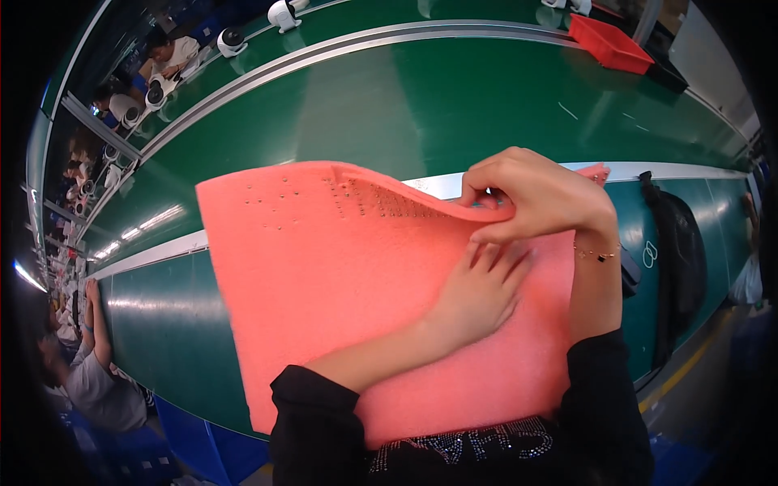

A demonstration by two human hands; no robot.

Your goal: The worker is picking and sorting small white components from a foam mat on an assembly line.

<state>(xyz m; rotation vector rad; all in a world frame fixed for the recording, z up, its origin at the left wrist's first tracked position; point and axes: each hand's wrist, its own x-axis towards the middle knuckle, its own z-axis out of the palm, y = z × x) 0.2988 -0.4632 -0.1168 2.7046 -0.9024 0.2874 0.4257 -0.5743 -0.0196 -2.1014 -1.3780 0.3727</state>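
Note:
A large pink foam sheet (324, 283) lies before me, reaching over the near edge of the bench. Several rows of small metal pieces (397, 204), too small to name, are stuck in its far part. My right hand (535, 190) pinches the sheet's far edge, which is curled up between thumb and fingers; a thin bracelet (598, 257) is round that wrist. Flat on the sheet just nearer me rests my left hand (480, 296), its fingers stretched out toward the right hand and holding nothing visible. Whether a small piece is in the right fingertips is hidden.
Beyond the metal rail runs a green conveyor belt (486, 97). White cameras (284, 16) stand along the far side. A red tray (609, 44) sits at far right, a black bag (679, 251) at right. Another person (97, 389) works at left, near blue bins (194, 441).

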